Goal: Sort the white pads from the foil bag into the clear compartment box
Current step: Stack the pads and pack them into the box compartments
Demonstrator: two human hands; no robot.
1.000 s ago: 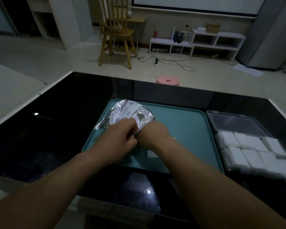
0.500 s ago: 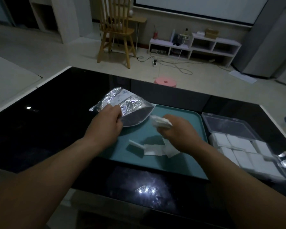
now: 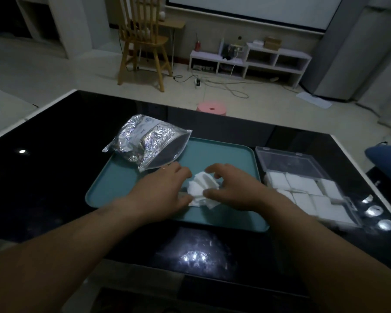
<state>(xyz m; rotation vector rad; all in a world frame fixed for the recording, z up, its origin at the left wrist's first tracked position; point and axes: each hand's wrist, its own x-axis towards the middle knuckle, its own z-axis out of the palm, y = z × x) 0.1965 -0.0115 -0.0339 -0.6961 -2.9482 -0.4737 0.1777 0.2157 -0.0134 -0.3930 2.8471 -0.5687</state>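
The left hand (image 3: 165, 190) and the right hand (image 3: 233, 188) are low over a blue-green tray (image 3: 224, 154) on the shiny black surface (image 3: 54, 172). Between the two hands lies a small messy pile of white pads (image 3: 202, 186), on the tray. The right hand has its thumb and fingers bent round the pile, with a finger on the far side and the thumb on the near side. The left hand touches the other side of the pile with bent fingers. I cannot tell if it holds any pad. The foil bag (image 3: 149, 145) lies just past the left hand, partly on the tray's far corner, with its mouth open. The clear box (image 3: 303, 184) sits to the right of the right hand, just beside the tray. Its lid is open and more white pads fill its parts.
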